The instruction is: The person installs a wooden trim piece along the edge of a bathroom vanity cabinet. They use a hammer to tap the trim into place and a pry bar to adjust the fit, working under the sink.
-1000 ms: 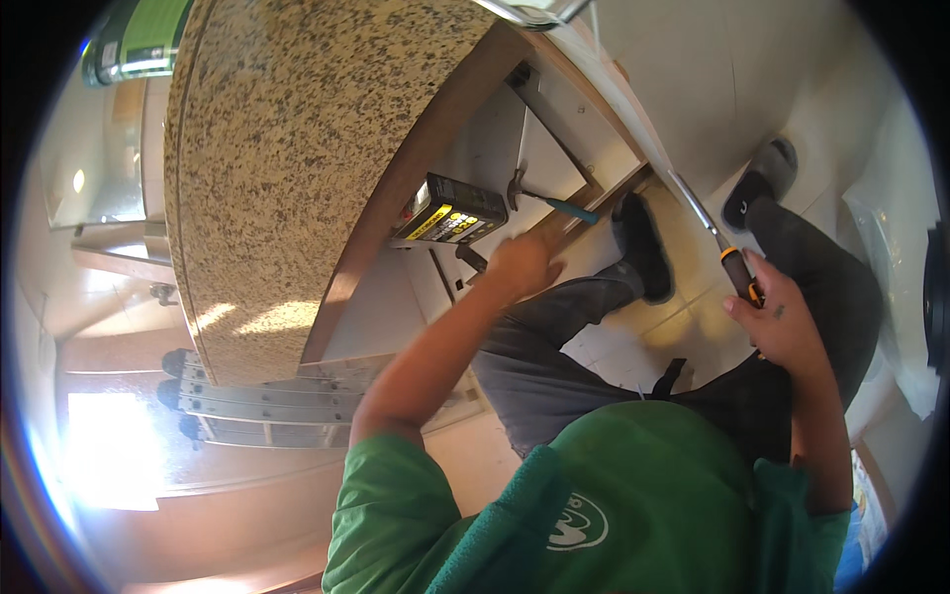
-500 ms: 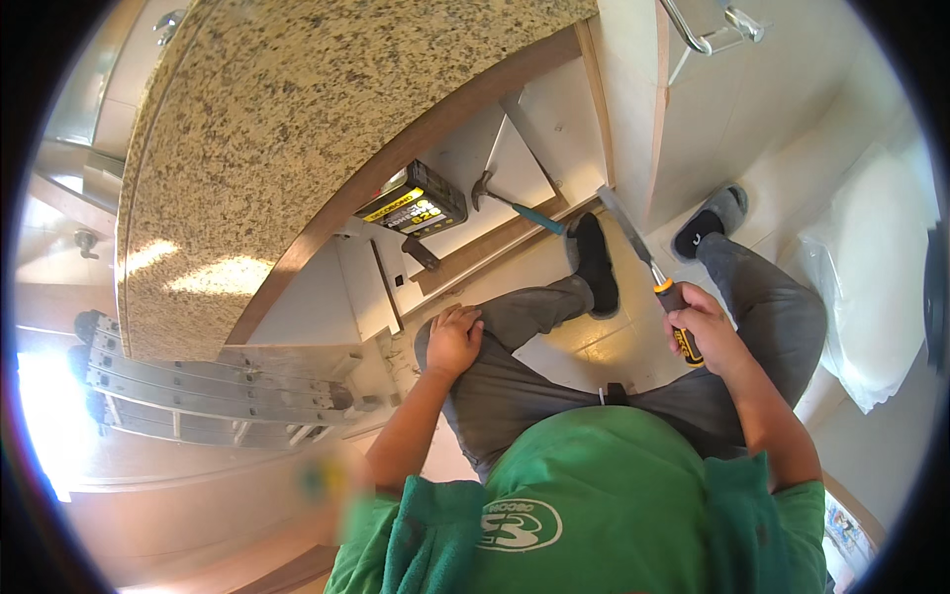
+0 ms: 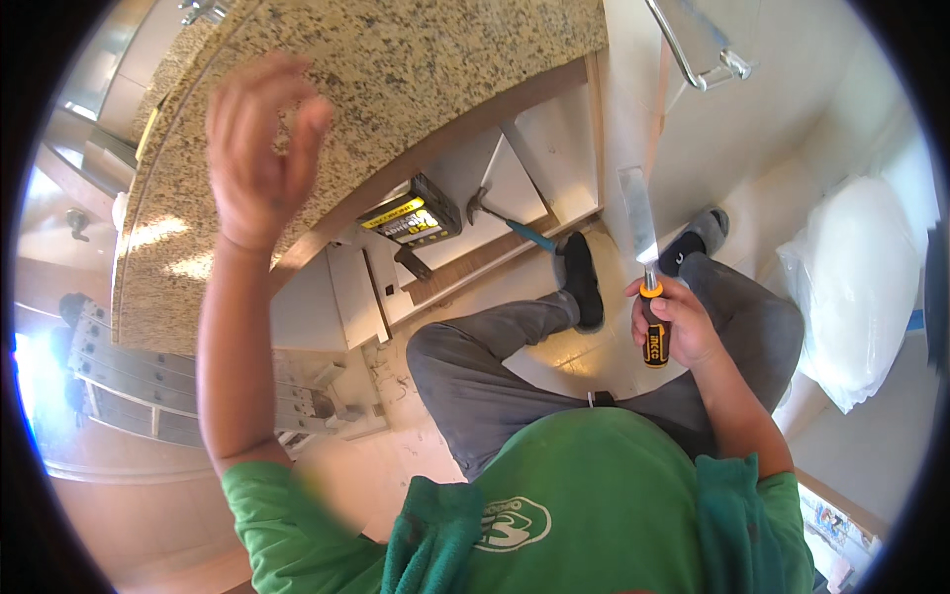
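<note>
My right hand [image 3: 676,319] is wrapped round the black-and-yellow handle of a chisel [image 3: 640,223], between my knees. Its broad flat metal blade points away from me, tilted slightly left. My left hand [image 3: 262,148] is raised over the speckled granite countertop [image 3: 426,89], thumb apart from the other fingers and nothing visible in it. Motion blurs it a little; whether it touches the stone I cannot tell. A claw hammer [image 3: 529,234] with a teal handle lies in the low cabinet under the counter. Left of it stands a black-and-yellow rectangular can [image 3: 414,213].
A small dark brown block [image 3: 412,263] lies in front of the can. To the left, an aluminium ladder [image 3: 168,381] lies near the wall. A large white plastic bag [image 3: 851,287] stands at the right, and a metal bar handle [image 3: 693,59] juts out at the upper right.
My left hand has lifted off my left knee and moved up and left over the countertop. My right hand has shifted slightly left, turning the chisel more upright in the picture.
</note>
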Motion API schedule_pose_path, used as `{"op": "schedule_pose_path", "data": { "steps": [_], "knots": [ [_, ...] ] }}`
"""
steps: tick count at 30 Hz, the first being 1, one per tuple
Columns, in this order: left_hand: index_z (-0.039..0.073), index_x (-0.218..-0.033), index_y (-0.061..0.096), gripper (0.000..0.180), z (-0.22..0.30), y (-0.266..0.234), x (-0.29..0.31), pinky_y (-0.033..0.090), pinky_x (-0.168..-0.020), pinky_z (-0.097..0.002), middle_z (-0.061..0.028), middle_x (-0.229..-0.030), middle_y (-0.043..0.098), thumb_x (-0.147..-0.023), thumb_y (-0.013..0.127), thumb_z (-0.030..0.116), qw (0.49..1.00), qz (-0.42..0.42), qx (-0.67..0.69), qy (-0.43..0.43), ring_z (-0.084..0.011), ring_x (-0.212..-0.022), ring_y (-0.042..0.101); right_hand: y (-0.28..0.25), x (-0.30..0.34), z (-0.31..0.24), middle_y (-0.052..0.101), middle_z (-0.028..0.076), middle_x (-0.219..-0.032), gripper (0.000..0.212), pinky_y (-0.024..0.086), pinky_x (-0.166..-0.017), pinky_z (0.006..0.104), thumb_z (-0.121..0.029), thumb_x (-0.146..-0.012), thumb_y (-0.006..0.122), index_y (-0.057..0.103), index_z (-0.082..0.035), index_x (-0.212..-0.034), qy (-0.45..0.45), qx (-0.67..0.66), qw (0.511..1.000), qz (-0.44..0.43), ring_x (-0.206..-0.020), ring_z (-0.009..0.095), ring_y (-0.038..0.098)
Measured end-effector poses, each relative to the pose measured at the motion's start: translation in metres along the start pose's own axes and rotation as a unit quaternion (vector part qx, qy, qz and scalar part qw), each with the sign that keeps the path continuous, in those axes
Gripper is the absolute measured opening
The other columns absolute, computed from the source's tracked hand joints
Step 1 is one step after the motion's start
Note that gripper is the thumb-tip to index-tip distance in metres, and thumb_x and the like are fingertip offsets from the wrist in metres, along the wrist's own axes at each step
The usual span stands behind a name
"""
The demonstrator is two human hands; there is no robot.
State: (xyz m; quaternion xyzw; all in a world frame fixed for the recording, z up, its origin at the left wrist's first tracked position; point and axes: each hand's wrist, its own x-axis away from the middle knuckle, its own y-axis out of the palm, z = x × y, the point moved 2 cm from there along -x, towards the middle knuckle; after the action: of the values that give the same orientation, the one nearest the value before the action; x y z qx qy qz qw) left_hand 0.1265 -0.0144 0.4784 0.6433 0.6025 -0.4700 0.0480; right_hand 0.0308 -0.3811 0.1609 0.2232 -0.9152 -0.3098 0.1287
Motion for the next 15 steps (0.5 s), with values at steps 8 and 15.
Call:
{"op": "schedule_pose_path", "data": {
  "steps": [8, 15],
  "knots": [
    [0.0, -0.115, 0.063, 0.03, -0.018, 0.016, -0.127, 0.054, -0.086, -0.0454, -0.0188, -0.103, 0.07, -0.091, 0.069, 0.017, 0.987, 0.025, -0.057, 0.15, -0.0353, -0.097, 0.067, 0.007, -0.039, 0.009, 0.057, 0.004, -0.077, 0.025, 0.048, -0.061, 0.0276, -0.019, -0.1, 0.064, 0.054, -0.005, -0.119, -0.037, 0.062, 0.994, 0.081, -0.064, 0.014, 0.059],
    [0.0, -0.112, 0.064, 0.029, 0.007, 0.094, -0.185, 0.046, -0.101, -0.0482, -0.0193, -0.119, 0.062, -0.092, 0.067, 0.021, 0.978, 0.046, -0.031, 0.2, -0.0377, -0.115, 0.057, -0.006, -0.102, 0.032, 0.057, -0.001, -0.089, 0.028, 0.048, -0.071, 0.0249, -0.015, -0.101, 0.066, 0.053, -0.004, -0.124, -0.127, 0.156, 0.973, 0.117, -0.075, 0.008, 0.056]
  ]
}}
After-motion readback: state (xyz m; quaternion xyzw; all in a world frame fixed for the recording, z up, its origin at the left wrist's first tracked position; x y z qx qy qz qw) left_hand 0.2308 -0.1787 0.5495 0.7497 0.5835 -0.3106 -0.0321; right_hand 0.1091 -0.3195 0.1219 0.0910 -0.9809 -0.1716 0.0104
